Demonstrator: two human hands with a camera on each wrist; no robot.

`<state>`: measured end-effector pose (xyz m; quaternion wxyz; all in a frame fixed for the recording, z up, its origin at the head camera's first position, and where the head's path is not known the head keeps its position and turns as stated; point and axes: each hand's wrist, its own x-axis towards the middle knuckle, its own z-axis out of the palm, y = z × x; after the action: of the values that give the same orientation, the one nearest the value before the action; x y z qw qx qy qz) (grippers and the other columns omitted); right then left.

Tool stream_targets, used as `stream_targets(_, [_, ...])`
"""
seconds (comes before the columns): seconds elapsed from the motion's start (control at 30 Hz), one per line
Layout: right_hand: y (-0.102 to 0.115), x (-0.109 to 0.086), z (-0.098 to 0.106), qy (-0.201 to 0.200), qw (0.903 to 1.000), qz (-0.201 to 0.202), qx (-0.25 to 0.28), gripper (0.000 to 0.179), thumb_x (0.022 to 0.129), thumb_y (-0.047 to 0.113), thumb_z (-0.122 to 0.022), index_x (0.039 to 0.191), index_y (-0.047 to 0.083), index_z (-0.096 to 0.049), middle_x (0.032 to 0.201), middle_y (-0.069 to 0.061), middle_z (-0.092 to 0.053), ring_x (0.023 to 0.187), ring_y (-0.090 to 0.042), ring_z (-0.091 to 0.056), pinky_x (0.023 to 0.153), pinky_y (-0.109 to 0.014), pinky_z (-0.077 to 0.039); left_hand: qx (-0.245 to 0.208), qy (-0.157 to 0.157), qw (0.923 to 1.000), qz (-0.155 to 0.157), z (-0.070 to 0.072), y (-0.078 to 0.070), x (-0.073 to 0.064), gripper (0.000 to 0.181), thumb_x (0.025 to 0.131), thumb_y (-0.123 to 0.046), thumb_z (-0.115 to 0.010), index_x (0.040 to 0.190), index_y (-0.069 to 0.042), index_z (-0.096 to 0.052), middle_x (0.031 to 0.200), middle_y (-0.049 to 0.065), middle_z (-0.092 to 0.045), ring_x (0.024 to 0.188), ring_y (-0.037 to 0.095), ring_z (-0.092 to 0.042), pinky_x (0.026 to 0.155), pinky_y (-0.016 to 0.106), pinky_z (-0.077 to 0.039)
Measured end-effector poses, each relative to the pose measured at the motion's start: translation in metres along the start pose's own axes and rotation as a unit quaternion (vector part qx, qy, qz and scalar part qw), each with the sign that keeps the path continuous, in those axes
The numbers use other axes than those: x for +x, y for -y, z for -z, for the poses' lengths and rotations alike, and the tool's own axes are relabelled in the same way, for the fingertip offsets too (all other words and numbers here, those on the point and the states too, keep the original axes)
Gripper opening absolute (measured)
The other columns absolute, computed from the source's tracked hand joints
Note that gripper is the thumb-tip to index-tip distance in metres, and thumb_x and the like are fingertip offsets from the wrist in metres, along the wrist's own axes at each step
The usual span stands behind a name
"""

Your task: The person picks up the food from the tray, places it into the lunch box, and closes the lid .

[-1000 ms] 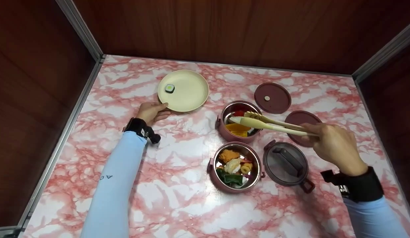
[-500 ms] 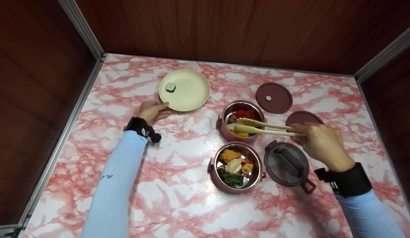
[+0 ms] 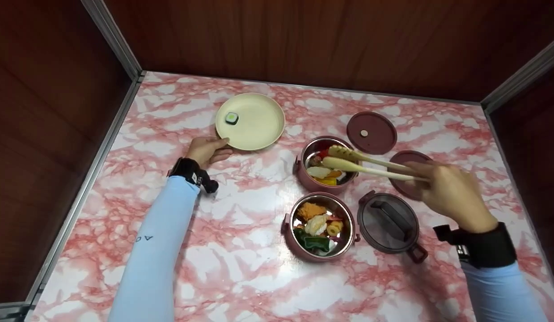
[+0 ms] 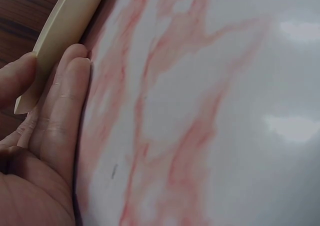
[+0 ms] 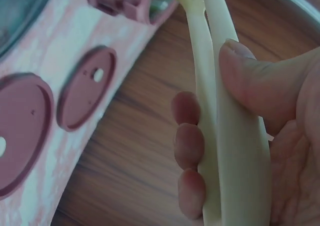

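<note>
In the head view my left hand (image 3: 206, 151) pinches the near-left rim of a cream plate (image 3: 259, 125), thumb on top. The left wrist view shows the fingers (image 4: 62, 116) under the plate's edge. One small sushi roll (image 3: 231, 118) lies on the plate's left side. My right hand (image 3: 451, 192) grips pale yellow tongs (image 3: 370, 171), thumb on one arm and fingers around the other. The tong tips hover over the far pink pot (image 3: 319, 182), slightly apart, with no food visible between them. Inside that pot are yellow, white and red food pieces, partly covered by the tongs.
A nearer pink pot (image 3: 299, 253) holds fried, green and pale food pieces. Right of it lies a dark handled lid (image 3: 384, 232). Two maroon discs (image 3: 375, 134) lie behind. Wood-grain walls (image 3: 303, 44) enclose the marbled table (image 3: 241, 277).
The tongs dipped into the far pot, then rose and drew back right, tips spread. A pale piece now shows in that pot. The left hand stays on the plate.
</note>
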<state>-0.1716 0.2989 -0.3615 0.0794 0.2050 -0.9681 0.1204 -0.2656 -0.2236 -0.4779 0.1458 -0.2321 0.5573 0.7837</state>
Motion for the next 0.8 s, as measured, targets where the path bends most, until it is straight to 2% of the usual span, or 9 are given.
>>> stream_targets(0.1, [-0.002,0.000,0.009,-0.011,0.9993,-0.026,0.023,0.038,0.082,0.012,-0.078,0.120,0.014,-0.073,0.079,-0.010,-0.069,0.059,-0.028,-0.056,0.046,-0.043,-0.037,-0.003,0.003,1.0000,-0.002,0.000,0.000,-0.001,0.024,0.091,-0.005,-0.071,0.108,0.005,-0.058,0.098,0.025,-0.071,0.092,0.033,-0.071,0.091,0.038,-0.051])
stream_targets(0.23, [-0.003,0.003,0.014,-0.032,0.9963,-0.057,0.055,0.042,0.086,0.013,-0.078,0.126,0.011,-0.069,0.098,-0.020,-0.071,0.079,-0.041,-0.064,0.056,-0.055,-0.043,-0.008,0.002,1.0000,-0.003,0.001,0.000,-0.002,0.024,0.091,-0.004,-0.071,0.108,0.006,-0.058,0.100,0.026,-0.070,0.094,0.033,-0.070,0.092,0.039,-0.050])
stream_targets(0.33, [0.001,0.008,0.014,-0.050,0.9933,-0.073,0.075,0.042,0.087,0.014,-0.077,0.128,0.009,-0.068,0.106,-0.023,-0.070,0.086,-0.044,-0.064,0.062,-0.059,-0.043,-0.009,0.001,0.9999,-0.005,0.001,-0.001,-0.003,0.029,0.091,-0.004,-0.071,0.113,0.008,-0.058,0.103,0.028,-0.069,0.096,0.034,-0.070,0.092,0.040,-0.050])
stream_targets(0.5, [0.015,0.027,0.011,-0.069,0.9884,-0.093,0.098,0.042,0.087,0.015,-0.077,0.128,0.010,-0.068,0.109,-0.023,-0.069,0.091,-0.044,-0.064,0.069,-0.060,-0.043,-0.011,0.001,0.9999,-0.006,-0.001,-0.002,-0.004,0.033,0.091,-0.004,-0.071,0.119,0.010,-0.058,0.107,0.030,-0.068,0.099,0.036,-0.068,0.093,0.041,-0.049])
stream_targets(0.7, [0.037,0.064,0.000,-0.064,0.9900,-0.068,0.106,0.040,0.087,0.016,-0.076,0.126,0.011,-0.069,0.109,-0.020,-0.070,0.092,-0.043,-0.065,0.074,-0.059,-0.045,-0.012,0.006,0.9999,-0.006,-0.002,-0.002,-0.004,0.029,0.092,-0.003,-0.069,0.115,0.009,-0.057,0.102,0.028,-0.069,0.099,0.036,-0.068,0.094,0.040,-0.048])
stream_targets(0.8, [0.048,0.088,-0.012,-0.048,0.9939,-0.043,0.090,0.036,0.088,0.018,-0.075,0.124,0.014,-0.071,0.103,-0.017,-0.072,0.083,-0.039,-0.065,0.066,-0.056,-0.046,-0.014,0.007,0.9999,-0.002,-0.002,-0.002,-0.004,0.029,0.092,-0.003,-0.069,0.116,0.009,-0.057,0.099,0.027,-0.070,0.098,0.035,-0.069,0.094,0.040,-0.049])
